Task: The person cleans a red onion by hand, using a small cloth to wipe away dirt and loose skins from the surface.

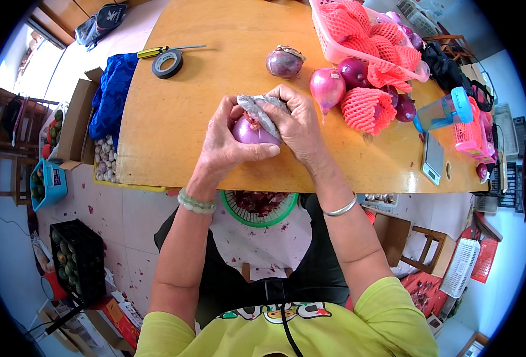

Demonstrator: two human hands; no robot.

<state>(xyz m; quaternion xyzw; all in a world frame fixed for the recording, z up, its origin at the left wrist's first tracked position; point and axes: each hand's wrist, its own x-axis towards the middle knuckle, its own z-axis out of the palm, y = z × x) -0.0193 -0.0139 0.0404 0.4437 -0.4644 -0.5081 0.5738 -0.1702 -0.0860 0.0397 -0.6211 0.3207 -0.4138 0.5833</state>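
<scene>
Above the front edge of the wooden table (191,129), my left hand (227,143) grips a purple onion (252,131), its thumb lying along the near side. A folded grey cloth (263,111) is pinched in my right hand (292,118) and pressed against the onion's upper right side. Reddish root fibres show beside the cloth; the onion's far side is hidden by fingers and cloth. Beyond my hands sits an onion with dry papery skin (284,61). To the right lie a shiny pink onion (327,87) and one in a coral foam net sleeve (365,109).
A pink basket (334,51) of foam nets stands at the back right, near a blue-lidded bottle (446,109) and a digital scale (432,158). Black tape (167,64) and a yellow-handled screwdriver (153,52) lie back left. Below the edge is a green-rimmed basket (259,223) with onion skins.
</scene>
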